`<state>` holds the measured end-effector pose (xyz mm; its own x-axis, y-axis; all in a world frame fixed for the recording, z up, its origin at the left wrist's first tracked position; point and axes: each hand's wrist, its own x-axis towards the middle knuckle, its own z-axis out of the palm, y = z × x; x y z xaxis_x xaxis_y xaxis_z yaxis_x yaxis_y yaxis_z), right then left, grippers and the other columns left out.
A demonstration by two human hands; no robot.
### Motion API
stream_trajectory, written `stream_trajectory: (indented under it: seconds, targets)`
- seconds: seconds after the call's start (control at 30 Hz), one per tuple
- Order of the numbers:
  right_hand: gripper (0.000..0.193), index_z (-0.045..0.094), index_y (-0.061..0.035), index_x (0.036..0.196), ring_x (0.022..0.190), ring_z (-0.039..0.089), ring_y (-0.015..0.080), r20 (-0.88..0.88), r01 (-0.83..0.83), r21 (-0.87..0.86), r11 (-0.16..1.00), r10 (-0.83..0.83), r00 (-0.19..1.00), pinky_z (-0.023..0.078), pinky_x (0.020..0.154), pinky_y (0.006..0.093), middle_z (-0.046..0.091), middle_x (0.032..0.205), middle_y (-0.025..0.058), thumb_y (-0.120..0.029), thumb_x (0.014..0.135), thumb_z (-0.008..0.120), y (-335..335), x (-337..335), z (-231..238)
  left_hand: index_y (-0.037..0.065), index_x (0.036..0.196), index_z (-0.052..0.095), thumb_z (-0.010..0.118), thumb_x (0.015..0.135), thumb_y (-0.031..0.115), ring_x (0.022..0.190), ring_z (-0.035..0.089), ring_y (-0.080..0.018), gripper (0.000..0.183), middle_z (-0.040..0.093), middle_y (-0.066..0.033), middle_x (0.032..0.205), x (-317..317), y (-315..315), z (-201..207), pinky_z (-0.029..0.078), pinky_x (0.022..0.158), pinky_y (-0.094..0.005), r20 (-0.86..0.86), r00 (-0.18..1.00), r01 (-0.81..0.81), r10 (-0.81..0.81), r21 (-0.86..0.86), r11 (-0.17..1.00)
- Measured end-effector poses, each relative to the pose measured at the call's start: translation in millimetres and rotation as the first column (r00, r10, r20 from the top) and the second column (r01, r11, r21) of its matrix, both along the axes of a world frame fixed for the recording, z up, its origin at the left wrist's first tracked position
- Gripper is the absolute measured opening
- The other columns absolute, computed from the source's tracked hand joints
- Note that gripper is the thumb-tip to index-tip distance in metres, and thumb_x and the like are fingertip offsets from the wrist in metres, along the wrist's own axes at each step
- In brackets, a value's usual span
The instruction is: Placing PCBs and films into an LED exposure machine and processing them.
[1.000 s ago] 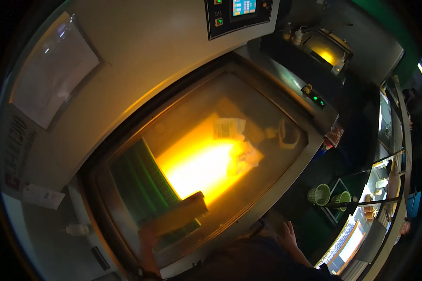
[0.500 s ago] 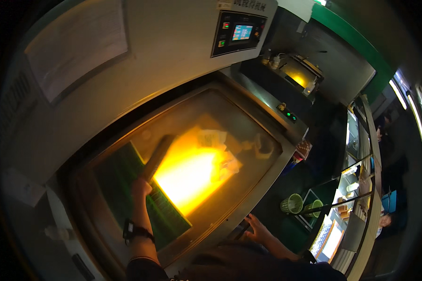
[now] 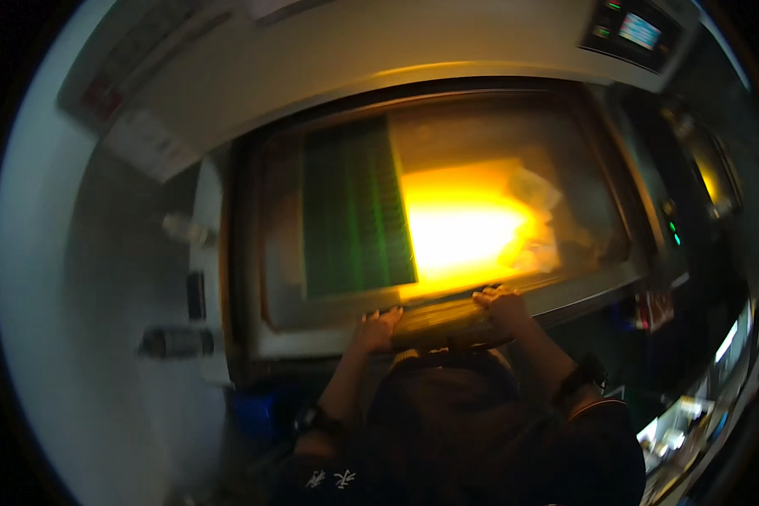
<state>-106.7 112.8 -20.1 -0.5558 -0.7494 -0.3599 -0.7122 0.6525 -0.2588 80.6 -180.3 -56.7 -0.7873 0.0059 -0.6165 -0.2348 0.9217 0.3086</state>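
- At the bottom of the frame, the person's dark-sleeved forearms rise from the lower edge, a watch on the left wrist and a band on the right.
- Just above, the left hand and right hand rest at the near edge of the machine's window frame, both curled over a long flat bar that glows amber.
- Each grip is clenched on that bar, fingers over its top, the left at its left end and the right nearer its right end.
- The bar's long axis runs left to right across the frame, tilting slightly up to the right; it lies right under both hands, neither clearly nearer.
- Beyond the bar, in the middle of the frame, a green ribbed panel sits left of a bright yellow light patch.
- Farthest, at the upper right, a control panel with a small screen sits on the grey machine housing.
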Motion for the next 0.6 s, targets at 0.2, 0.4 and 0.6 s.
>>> stream_trajectory:
  seconds: [0.2, 0.4, 0.6]
  targets:
    - [0.051, 0.057, -0.0182, 0.130, 0.124, 0.049, 0.0310, -0.188, -0.171, -0.198, 0.965, 0.134, 0.973, 0.050, 0.096, 0.0470, 0.056, 0.131, 0.0057, -0.018, 0.079, 0.067, -17, -34, -21, 0.021, 0.150, 0.035, 0.067, 0.079, 0.014, 0.137, 0.042, -0.0287, 0.078, 0.038, 0.0016, 0.154, -11, 4, 19, 0.029, 0.110, -0.0621, -0.284, 0.952, -0.208, 0.113, -0.331, 0.921]
    - [0.057, 0.056, -0.0168, 0.131, 0.133, 0.043, 0.0338, -0.112, -0.174, -0.196, 0.965, 0.154, 0.982, 0.048, 0.099, 0.0462, 0.053, 0.137, 0.0063, -0.011, 0.075, 0.067, 84, 4, 6, 0.019, 0.141, 0.043, 0.072, 0.072, 0.022, 0.132, 0.046, -0.0320, 0.075, 0.047, -0.0057, 0.145, 41, 153, 7, 0.037, 0.102, -0.0586, -0.345, 0.908, -0.324, 0.237, -0.221, 0.920]
    - [0.060, 0.051, -0.0196, 0.139, 0.135, 0.043, 0.0317, -0.080, -0.109, -0.126, 0.986, 0.100, 0.992, 0.044, 0.103, 0.0432, 0.049, 0.145, 0.0014, -0.016, 0.081, 0.065, 216, -28, -132, 0.018, 0.151, 0.030, 0.069, 0.080, 0.035, 0.145, 0.023, -0.0357, 0.083, 0.023, -0.0063, 0.160, 143, 271, -14, 0.026, 0.111, -0.0625, -0.162, 0.844, -0.518, 0.511, 0.002, 0.856]
